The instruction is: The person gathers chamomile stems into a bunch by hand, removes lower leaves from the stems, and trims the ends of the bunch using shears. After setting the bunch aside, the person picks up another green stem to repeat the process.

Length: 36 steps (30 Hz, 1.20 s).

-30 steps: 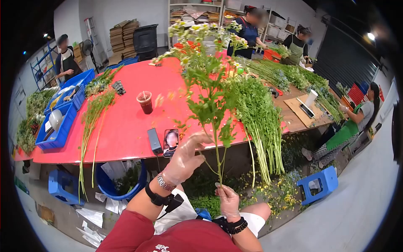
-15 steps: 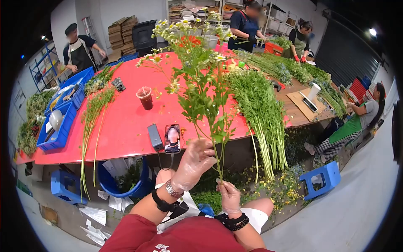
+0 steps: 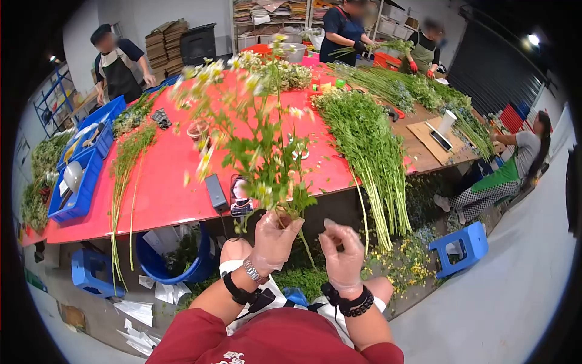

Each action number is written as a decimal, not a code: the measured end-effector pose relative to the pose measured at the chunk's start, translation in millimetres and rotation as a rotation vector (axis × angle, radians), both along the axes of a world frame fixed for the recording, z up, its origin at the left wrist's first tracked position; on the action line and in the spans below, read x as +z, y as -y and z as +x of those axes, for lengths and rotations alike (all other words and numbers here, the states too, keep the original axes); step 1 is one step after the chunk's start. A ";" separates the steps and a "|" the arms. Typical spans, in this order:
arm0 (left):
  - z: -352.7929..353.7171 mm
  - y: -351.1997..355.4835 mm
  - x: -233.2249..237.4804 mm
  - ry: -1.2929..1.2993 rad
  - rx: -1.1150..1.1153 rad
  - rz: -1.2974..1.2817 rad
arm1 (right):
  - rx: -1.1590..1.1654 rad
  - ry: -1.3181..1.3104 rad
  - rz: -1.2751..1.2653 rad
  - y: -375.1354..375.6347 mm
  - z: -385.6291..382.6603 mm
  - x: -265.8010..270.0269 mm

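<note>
A leafy daisy-like flower stem with small white and yellow heads stands upright before me, its top smeared by motion. My left hand, in a clear plastic glove, is closed around the stem at the base of its leaves. Below that hand, the bare lower stalk slants down to the right. My right hand, gloved as well, hangs just right of the stalk without touching it. Its fingers are half curled and apart, and I see nothing between them. A phone and a grey power bank lie behind the flowers at the table edge.
The red table bears a pile of green stems at right and thinner stems at left. Blue trays, a blue bin and blue stools stand around. Several other people work around the table.
My right hand has let go of the lower stalk and moved up and right. The left hand has closed on the stem, and the flowers have swung left and downward.
</note>
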<state>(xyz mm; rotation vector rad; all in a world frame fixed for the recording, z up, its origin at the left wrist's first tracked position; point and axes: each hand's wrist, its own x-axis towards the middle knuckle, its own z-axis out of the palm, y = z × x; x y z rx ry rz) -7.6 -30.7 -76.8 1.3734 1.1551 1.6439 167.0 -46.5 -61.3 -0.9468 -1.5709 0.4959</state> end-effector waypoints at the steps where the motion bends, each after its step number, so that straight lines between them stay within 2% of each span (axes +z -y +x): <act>1: 0.9 3.4 1.9 0.000 -0.010 -0.004 | -0.009 0.040 0.058 -3.5 -3.6 18.8; 3: 3.3 10.6 9.3 -0.196 0.049 -0.043 | 0.002 0.057 0.148 -10.7 -15.6 46.0; 7: 5.2 13.4 -4.4 -0.249 0.030 0.100 | 0.008 0.089 0.185 -20.7 -31.4 56.2; 8: 3.8 20.9 11.5 -0.339 0.019 -0.060 | 0.008 0.072 0.211 -22.7 -33.6 53.2; 11: 7.8 31.1 26.4 -0.279 0.010 -0.056 | -0.015 0.058 0.226 -22.3 -37.5 45.1; 13: 1.3 28.4 5.8 -0.295 -0.050 -0.060 | 0.014 -0.015 0.096 -18.2 -37.8 46.7; 15: -0.7 24.8 -10.3 -0.094 -0.095 -0.035 | 0.012 0.001 0.076 -16.7 -36.3 41.9; 17: -2.9 26.0 -14.1 -0.084 -0.148 -0.119 | 0.009 0.017 0.058 -17.7 -33.6 33.8; 19: 1.4 25.0 -11.4 0.164 -0.108 -0.057 | 0.049 0.306 -0.037 -18.8 -27.5 23.8; 21: -2.9 23.0 -9.7 0.086 -0.087 -0.079 | 0.033 0.363 -0.128 -15.7 -18.4 24.5; 24: -9.2 17.2 -16.1 0.138 -0.155 -0.049 | -0.033 0.828 -0.364 -20.4 0.5 31.4; 25: -9.2 19.2 -17.2 0.136 -0.156 -0.052 | 0.038 0.857 -0.433 -18.6 10.8 42.0; 27: -6.5 22.0 -13.2 0.100 -0.152 -0.078 | -0.029 0.630 -0.193 -14.0 10.8 55.3; 29: -1.3 25.1 -14.3 0.085 -0.159 -0.105 | 0.021 0.315 -0.109 -7.8 4.9 86.6; 30: 0.9 27.6 -15.7 0.071 -0.157 -0.129 | 0.005 0.230 0.037 -7.5 1.0 89.3; 31: 1.2 29.5 -19.1 0.069 -0.162 -0.132 | 0.000 0.228 0.034 -7.6 -2.9 92.4; 33: -1.0 30.8 -31.5 -0.160 -0.151 -0.229 | 0.003 0.261 0.221 -8.8 -12.3 100.1; 36: 0.8 38.3 -35.6 -0.206 -0.174 -0.128 | 0.003 0.312 0.235 -13.5 -17.3 93.6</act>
